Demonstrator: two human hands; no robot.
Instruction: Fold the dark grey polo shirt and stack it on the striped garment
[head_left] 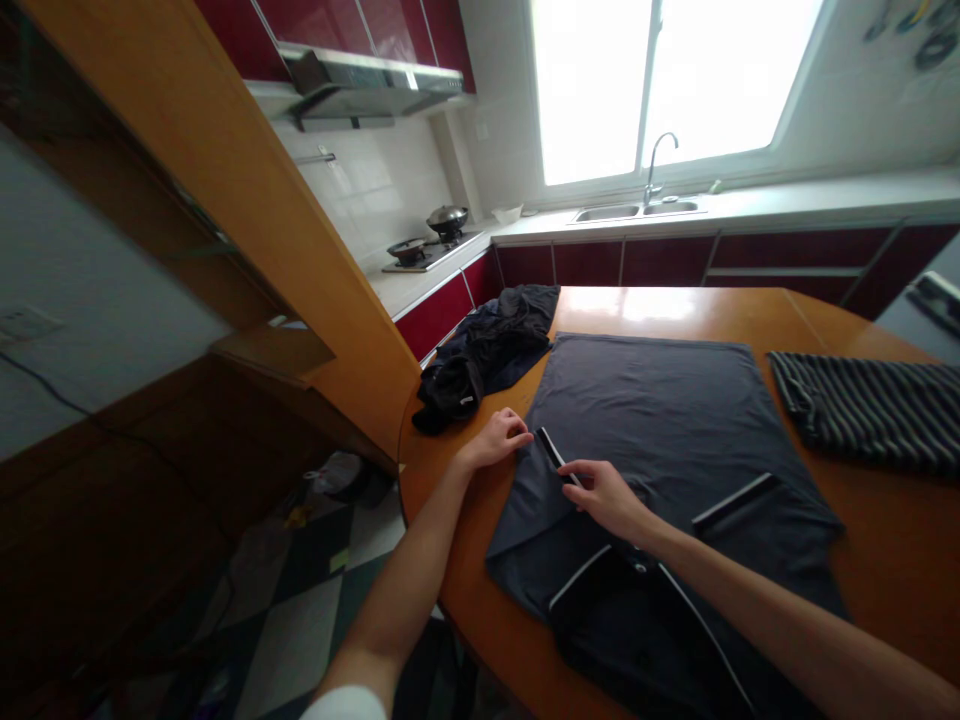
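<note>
A dark grey polo shirt [652,400] lies spread on the wooden table, its hem toward the window and its black, white-edged collar [600,585] toward me. My right hand [604,495] pinches the left sleeve's black cuff [551,450], which has a white stripe, between thumb and fingers. Close beside it, my left hand [499,438] rests at the shirt's left edge with its fingers curled in on the fabric; the fingertips are partly hidden. The other sleeve's cuff [735,502] lies folded in over the shirt on the right.
Dark crumpled clothes [495,340] are heaped at the table's left, with a black cap-like item [450,390] in front. A striped folded garment [870,410] lies at the right. Beyond the wooden table [637,305] are a sink [607,213] and a stove [435,255].
</note>
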